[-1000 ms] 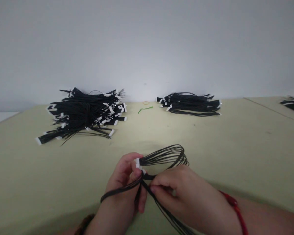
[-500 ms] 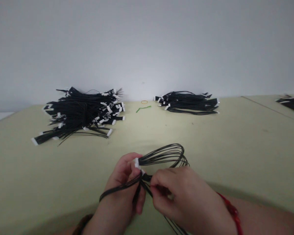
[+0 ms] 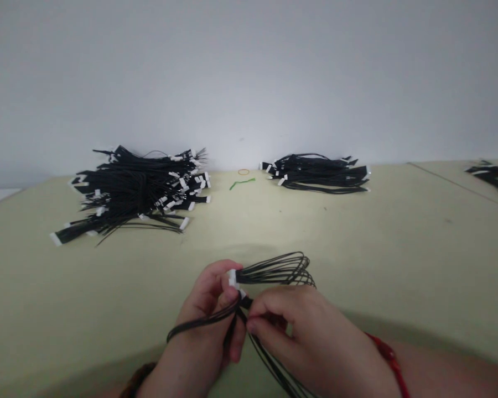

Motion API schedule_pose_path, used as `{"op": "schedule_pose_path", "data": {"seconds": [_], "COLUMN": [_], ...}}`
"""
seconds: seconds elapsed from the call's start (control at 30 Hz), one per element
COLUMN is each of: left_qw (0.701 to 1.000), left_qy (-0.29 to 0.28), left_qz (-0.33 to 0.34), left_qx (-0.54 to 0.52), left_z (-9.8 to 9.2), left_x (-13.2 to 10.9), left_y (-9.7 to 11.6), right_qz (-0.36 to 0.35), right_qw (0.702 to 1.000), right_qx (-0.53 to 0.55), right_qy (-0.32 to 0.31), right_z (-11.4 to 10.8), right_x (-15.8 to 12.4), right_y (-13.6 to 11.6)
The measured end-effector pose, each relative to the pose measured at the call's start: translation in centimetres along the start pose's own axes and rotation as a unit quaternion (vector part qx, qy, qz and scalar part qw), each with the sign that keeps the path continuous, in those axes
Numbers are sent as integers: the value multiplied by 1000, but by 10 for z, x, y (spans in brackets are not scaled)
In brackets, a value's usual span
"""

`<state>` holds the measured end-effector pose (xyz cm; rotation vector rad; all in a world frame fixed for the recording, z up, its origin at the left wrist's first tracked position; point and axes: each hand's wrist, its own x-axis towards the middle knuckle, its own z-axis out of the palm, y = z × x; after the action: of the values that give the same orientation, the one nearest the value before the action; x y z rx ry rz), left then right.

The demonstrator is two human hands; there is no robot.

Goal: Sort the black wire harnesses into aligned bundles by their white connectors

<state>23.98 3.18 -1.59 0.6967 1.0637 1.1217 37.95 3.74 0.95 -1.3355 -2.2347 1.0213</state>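
A wire harness of thin black wires (image 3: 269, 272) with white plastic connectors (image 3: 233, 278) is between my hands. My left hand (image 3: 209, 309) is closed around the connector end, thumb and fingers pressing the white housings. One bundle of wires loops back over the left wrist. My right hand (image 3: 299, 326) pinches black wires just right of the connectors, thumb against forefinger. More wires arch above its knuckles, and others trail down under its palm past the lower edge of the view. The exact spot of the right pinch is partly hidden by the fingers.
On the pale yellow table (image 3: 382, 237) a large heap of black wire harnesses (image 3: 136, 190) lies at back left. A smaller pile (image 3: 319, 174) lies back right, another bundle (image 3: 493, 177) at far right. A green strip (image 3: 242, 183) and a rubber band (image 3: 243, 172) lie between, before the wall (image 3: 249, 83).
My right hand has shifted slightly left, closer to the connectors, still pinching. The arched wires have sunk a little and spread. My left hand stays almost where it was.
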Motion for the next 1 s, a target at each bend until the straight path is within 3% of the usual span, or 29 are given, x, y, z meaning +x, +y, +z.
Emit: {"op": "schedule_pose_path", "data": {"seconds": [0.23,0.47,0.73,1.0], "left_qw": [1000,1000,999,998], "left_qy": [2,3,7,-14], "left_qz": [6,-7,-32,2], "left_qx": [5,11,18,55], "left_z": [-4,-3,-3,-4], "left_x": [1,1,-1,-5], "left_y": [-3,-2,0,-3], "right_qz": [6,-6,9,-28], "right_qw": [999,999,998,998], "right_qx": [7,22,13,49], "right_qy": [45,27,68,27], "right_z": [9,7,14,4], "right_x": [1,3,2,1], "right_y": [6,5,4,1]}}
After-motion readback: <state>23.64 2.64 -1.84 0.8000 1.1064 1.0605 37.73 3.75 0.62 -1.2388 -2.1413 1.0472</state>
